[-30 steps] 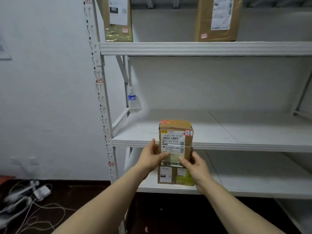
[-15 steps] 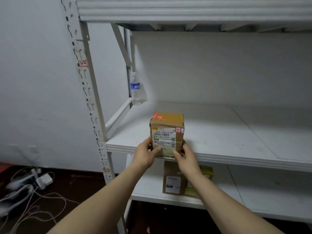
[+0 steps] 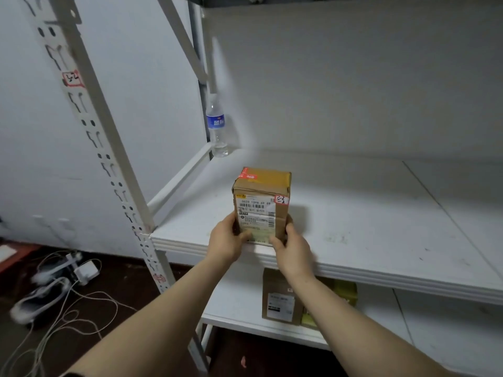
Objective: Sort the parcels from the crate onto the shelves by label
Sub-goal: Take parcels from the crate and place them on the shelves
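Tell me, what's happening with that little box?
A person is sorting parcels. The left hand and right hand grip the lower sides of a small brown parcel, which stands upright at the front edge of a white shelf. A water bottle stands in the shelf's back corner, and a second parcel sits on the lower shelf.

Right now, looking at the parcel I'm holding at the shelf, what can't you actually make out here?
Head view only.
Parcel label: fine print too small; lower corners covered by left hand and right hand.
Brown box on the lower shelf: top hidden by the middle shelf edge, right side by the right forearm; label blurred.
Lower tag on the upright: blurred, unreadable.
Crate: out of frame.
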A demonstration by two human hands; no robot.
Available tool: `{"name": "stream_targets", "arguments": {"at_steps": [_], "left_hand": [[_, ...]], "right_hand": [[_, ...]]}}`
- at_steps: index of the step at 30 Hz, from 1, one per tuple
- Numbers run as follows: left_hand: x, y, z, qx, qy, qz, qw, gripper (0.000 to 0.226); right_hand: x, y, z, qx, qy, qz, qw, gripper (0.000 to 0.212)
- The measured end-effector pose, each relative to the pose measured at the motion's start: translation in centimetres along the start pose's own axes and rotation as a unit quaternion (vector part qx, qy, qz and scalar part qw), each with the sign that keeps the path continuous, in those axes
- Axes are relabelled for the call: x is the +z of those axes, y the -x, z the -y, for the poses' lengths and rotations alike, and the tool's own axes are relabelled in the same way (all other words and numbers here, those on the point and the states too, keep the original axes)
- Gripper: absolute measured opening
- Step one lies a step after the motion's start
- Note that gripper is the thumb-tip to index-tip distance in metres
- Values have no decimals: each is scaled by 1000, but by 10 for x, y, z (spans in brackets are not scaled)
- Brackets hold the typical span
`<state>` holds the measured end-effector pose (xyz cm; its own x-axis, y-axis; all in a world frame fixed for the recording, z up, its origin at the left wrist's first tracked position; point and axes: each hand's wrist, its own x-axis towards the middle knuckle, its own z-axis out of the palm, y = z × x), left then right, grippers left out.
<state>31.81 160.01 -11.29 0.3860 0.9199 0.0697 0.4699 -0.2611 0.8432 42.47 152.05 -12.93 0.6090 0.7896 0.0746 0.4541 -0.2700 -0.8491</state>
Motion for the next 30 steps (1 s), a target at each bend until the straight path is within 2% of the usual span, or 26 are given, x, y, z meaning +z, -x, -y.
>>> {"name": "stream_targets", "arguments": {"at_steps": [7, 12, 15, 20, 23, 26, 30], "left_hand": [[3, -1, -3, -26, -30, 15, 999, 36], [-4, 23, -11, -62, -70, 4, 996, 35], [-12, 47, -18, -53, -63, 11, 997, 49], [-21, 95, -23, 12, -81, 88, 993, 52], [-19, 132, -27, 66, -149, 181, 970, 50], [-7, 179, -31, 147, -242, 272, 920, 31], [31, 259, -38, 252, -303, 349, 850, 43]], "right_hand": [[0, -4, -3, 6, 15, 5, 1000, 45], [-10, 25, -2, 36, 37, -14, 999, 56], [-21, 51, 0, 50, 41, -28, 998, 59], [-46, 119, 7, 70, 55, -77, 993, 50], [-61, 175, 4, 91, 81, -122, 985, 43], [-73, 244, -9, 141, 92, -160, 973, 39], [-93, 354, -35, 234, 82, -225, 942, 37]]}}
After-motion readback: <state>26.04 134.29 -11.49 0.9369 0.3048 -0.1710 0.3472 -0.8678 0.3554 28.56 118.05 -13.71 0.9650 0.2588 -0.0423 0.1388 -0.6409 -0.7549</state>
